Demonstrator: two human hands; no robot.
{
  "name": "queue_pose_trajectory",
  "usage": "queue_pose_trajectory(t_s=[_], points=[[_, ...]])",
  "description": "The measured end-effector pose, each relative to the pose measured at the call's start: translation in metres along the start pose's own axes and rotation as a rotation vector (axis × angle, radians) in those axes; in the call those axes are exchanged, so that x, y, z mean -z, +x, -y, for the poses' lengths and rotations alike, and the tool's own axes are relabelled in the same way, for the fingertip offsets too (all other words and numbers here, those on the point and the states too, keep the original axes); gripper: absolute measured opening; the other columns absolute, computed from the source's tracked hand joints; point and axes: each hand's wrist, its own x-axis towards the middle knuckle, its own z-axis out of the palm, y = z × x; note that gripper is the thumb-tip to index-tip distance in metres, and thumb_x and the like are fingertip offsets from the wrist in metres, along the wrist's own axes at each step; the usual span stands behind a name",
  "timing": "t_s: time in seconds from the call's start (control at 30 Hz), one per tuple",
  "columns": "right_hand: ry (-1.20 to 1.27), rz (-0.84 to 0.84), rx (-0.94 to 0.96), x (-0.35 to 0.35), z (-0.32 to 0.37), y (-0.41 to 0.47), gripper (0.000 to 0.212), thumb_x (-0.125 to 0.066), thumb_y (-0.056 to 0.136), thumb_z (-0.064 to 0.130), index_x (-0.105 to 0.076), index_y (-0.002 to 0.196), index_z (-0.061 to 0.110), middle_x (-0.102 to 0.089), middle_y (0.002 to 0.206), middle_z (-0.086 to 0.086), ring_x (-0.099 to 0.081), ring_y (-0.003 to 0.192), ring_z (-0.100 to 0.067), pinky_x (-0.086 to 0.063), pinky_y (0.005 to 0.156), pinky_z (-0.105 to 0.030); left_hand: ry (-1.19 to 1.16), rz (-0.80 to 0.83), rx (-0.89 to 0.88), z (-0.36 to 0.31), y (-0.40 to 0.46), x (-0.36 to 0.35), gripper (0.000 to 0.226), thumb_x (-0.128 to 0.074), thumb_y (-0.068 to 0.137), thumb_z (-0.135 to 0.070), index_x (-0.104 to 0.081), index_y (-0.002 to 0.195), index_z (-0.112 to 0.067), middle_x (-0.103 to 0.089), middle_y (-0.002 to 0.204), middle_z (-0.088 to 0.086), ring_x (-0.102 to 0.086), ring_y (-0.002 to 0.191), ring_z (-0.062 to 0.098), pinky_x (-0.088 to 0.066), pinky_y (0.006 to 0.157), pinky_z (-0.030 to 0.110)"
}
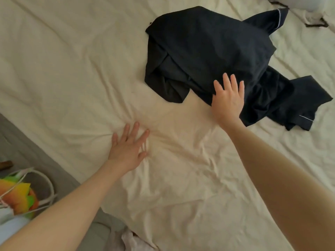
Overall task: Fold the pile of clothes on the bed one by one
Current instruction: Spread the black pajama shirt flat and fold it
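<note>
Fingers of the right hand lie straight and slightly spread, flat on the near edge of a dark navy garment, holding nothing in a grip. The left hand is also flat with its fingers wide and straight, pressing down on the cream sheet of the bed, which puckers into creases around the fingertips; it is well apart from the garment, lower and to the left of it.

From the head view, the navy garment sits crumpled on the upper middle of the bed, partly doubled over itself, with a loose flap hanging toward the near side. Two parts with thin white piping (cuffs or hems, hard to tell which) stick out: one at the top right, one at the lower right, just beside the right wrist.

At the lower left, off the bed, a white-rimmed basket holds something orange, yellow and green. A pale crumpled cloth shows at the bottom edge.
</note>
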Motion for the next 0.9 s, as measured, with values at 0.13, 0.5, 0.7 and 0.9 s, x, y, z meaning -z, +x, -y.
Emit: queue_pose_trajectory(t_s=[0.13,0.5,0.7,0.9], points=[[0.315,-0.05,-0.022,0.008,0.014,-0.013,0.031,-0.045,0.098,0.01,-0.061,0.124,0.007,-0.058,0.132,-0.011,-0.044,0.13,-0.03,-0.03,0.112,-0.043,-0.029,0.053,-0.004,-0.001,-0.001,0.009,0.069,-0.034,0.095,-0.051,0.011,0.147,-0.039,0.027,0.154,-0.001,0.018,0.144,0.025,-0.003,0.114,0.053],[1.062,0.398,-0.158,0.028,0.108,-0.192,0.022,-0.053,0.096,0.014,-0.069,0.111,0.012,-0.065,0.089,0.013,-0.053,0.069,0.004,-0.039,0.065,-0.004,0.064,-0.599,-0.35,-0.022,-0.048,0.055,0.09,-0.063,0.078,0.002,-0.018,0.149,-0.03,-0.004,0.158,0.015,-0.004,0.144,0.039,-0.014,0.114,0.051],[1.152,0.741,-0.2,0.039,0.076,-0.229,0.015,-0.059,0.093,0.022,-0.07,0.103,0.021,-0.062,0.076,0.021,-0.057,0.069,0.007,-0.042,0.064,-0.008,0.074,-0.083,-0.326,-0.016,-0.075,0.03,0.026,-0.048,0.095,-0.016,-0.06,0.117,-0.024,-0.058,0.128,0.004,-0.04,0.133,0.023,-0.029,0.108,0.037],[0.907,0.218,-0.521,0.029,0.046,-0.204,0.048,-0.062,0.089,0.041,-0.052,0.13,0.017,-0.055,0.122,0.006,-0.051,0.114,-0.011,-0.043,0.093,-0.025,0.051,0.346,-0.347,-0.029,-0.136,-0.013,0.022,-0.054,0.093,-0.03,-0.062,0.103,-0.013,-0.064,0.101,0.008,-0.061,0.097,0.027,-0.041,0.072,0.031]])
